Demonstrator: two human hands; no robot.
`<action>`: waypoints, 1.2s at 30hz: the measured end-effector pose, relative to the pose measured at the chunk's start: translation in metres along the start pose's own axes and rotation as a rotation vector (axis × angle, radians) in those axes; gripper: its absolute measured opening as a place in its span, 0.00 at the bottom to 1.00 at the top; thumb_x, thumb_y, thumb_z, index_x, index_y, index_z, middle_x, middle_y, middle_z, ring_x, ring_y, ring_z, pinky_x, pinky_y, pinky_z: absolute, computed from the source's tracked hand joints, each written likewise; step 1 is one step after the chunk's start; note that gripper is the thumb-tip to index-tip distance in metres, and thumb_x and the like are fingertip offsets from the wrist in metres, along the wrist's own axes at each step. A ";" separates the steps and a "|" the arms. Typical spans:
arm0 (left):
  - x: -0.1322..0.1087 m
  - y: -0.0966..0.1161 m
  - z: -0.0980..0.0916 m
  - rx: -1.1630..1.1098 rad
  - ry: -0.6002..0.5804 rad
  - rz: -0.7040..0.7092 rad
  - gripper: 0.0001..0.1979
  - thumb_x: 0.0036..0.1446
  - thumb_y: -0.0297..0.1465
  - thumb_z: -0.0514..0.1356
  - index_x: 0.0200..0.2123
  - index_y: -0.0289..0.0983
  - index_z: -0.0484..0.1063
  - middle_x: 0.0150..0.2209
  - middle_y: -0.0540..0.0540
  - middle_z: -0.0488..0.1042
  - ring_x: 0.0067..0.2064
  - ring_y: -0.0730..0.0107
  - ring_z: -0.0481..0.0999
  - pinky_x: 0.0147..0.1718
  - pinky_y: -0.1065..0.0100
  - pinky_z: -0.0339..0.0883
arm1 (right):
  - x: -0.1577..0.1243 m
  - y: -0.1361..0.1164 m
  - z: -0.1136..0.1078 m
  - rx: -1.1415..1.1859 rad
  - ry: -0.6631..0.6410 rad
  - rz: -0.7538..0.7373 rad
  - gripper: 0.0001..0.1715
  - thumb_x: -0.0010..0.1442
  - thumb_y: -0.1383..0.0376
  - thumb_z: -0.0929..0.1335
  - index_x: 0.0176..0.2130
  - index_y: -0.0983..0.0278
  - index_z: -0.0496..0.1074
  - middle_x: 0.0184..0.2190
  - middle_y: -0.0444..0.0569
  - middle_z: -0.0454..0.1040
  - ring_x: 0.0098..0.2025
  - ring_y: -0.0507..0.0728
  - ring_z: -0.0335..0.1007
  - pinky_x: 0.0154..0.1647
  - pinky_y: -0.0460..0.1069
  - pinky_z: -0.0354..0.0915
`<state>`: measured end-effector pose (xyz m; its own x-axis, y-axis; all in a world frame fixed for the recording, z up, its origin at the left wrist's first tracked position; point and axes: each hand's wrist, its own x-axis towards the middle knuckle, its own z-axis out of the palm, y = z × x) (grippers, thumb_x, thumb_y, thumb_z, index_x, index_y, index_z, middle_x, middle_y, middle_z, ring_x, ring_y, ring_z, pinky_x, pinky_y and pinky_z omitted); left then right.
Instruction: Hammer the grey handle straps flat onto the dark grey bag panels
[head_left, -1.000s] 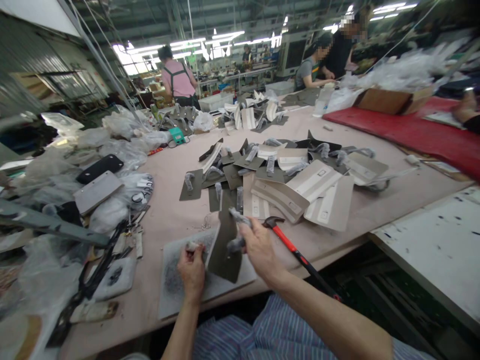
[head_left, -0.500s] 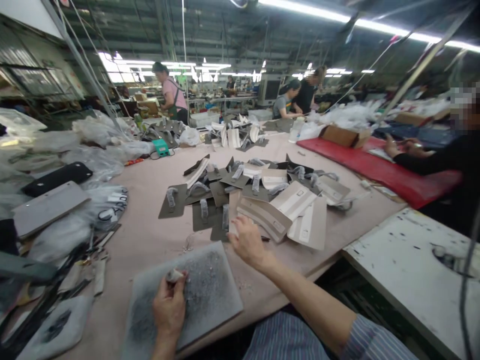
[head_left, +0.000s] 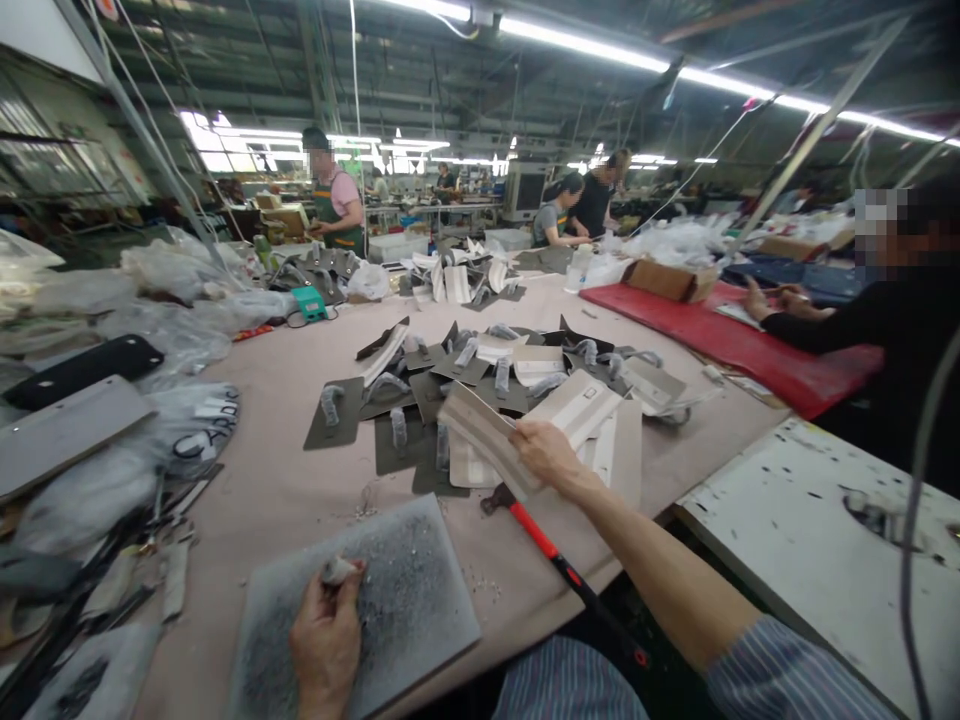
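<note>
My left hand rests on a grey speckled pad at the table's near edge, its fingers pinched round a small pale object. Further out, my right hand grips the near end of a beige curved panel, lifting it off a heap of beige and olive flat pieces with wrapped handles. A hammer with a red and black handle lies on the table just below that hand.
Plastic bags and grey and black boards crowd the left side. A red mat lies at the right, where a seated person's hands work. A white spattered bench adjoins the table. Other people work further back.
My right hand let go of the olive piece it held upright over the pad, reached into the heap and took hold of a beige panel. The left hand stayed on the pad.
</note>
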<state>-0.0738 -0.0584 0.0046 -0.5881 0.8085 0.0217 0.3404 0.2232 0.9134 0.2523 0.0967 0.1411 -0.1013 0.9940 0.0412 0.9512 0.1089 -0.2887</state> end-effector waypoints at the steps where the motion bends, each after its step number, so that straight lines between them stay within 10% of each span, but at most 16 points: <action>1: -0.001 0.000 0.000 -0.010 0.005 0.001 0.24 0.49 0.51 0.62 0.41 0.38 0.78 0.37 0.43 0.83 0.42 0.53 0.82 0.42 0.61 0.74 | -0.012 -0.011 0.003 0.039 0.042 -0.082 0.15 0.69 0.64 0.61 0.47 0.62 0.76 0.43 0.51 0.77 0.44 0.56 0.73 0.46 0.50 0.67; 7: -0.006 0.007 0.000 -0.168 0.059 0.001 0.17 0.50 0.43 0.65 0.38 0.37 0.76 0.35 0.45 0.82 0.38 0.59 0.82 0.40 0.63 0.75 | -0.080 -0.045 0.069 0.368 0.336 -0.828 0.22 0.65 0.72 0.61 0.51 0.57 0.75 0.52 0.50 0.76 0.57 0.60 0.66 0.59 0.60 0.60; 14: -0.013 0.015 0.007 -0.342 -0.003 0.001 0.18 0.52 0.40 0.67 0.42 0.36 0.75 0.38 0.44 0.82 0.40 0.64 0.82 0.45 0.65 0.75 | -0.107 -0.004 0.160 0.319 0.005 -0.849 0.30 0.59 0.76 0.61 0.58 0.62 0.72 0.63 0.55 0.66 0.67 0.63 0.55 0.63 0.62 0.61; 20: -0.007 0.060 0.051 -0.438 -0.252 0.115 0.18 0.55 0.38 0.66 0.47 0.37 0.72 0.41 0.43 0.81 0.42 0.64 0.82 0.46 0.64 0.73 | -0.093 -0.004 0.153 0.299 -0.095 -0.838 0.37 0.55 0.78 0.61 0.60 0.59 0.70 0.65 0.53 0.64 0.70 0.62 0.48 0.67 0.63 0.55; 24: 0.001 0.055 0.078 -0.401 -0.359 0.118 0.14 0.55 0.37 0.65 0.41 0.36 0.73 0.38 0.44 0.81 0.41 0.63 0.81 0.44 0.64 0.73 | -0.083 -0.010 0.140 0.348 -0.138 -0.781 0.35 0.52 0.79 0.62 0.54 0.57 0.75 0.62 0.51 0.68 0.67 0.63 0.55 0.66 0.66 0.54; 31: 0.005 0.035 0.082 -0.401 -0.373 0.082 0.14 0.57 0.38 0.64 0.43 0.36 0.72 0.39 0.44 0.81 0.41 0.63 0.81 0.47 0.62 0.73 | -0.095 -0.044 0.108 0.671 -0.059 -0.605 0.22 0.64 0.68 0.63 0.57 0.63 0.70 0.59 0.57 0.69 0.62 0.59 0.63 0.62 0.60 0.61; 36: 0.006 0.038 0.084 -0.373 -0.367 0.085 0.15 0.58 0.39 0.63 0.43 0.36 0.72 0.40 0.43 0.81 0.42 0.64 0.81 0.48 0.63 0.73 | -0.121 -0.054 0.127 0.768 -0.135 -0.617 0.16 0.65 0.59 0.65 0.49 0.62 0.73 0.49 0.53 0.77 0.58 0.62 0.67 0.63 0.64 0.56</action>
<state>-0.0031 0.0006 0.0053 -0.2519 0.9676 0.0193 0.0520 -0.0064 0.9986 0.1757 -0.0285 0.0301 -0.5928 0.7486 0.2970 0.2790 0.5368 -0.7962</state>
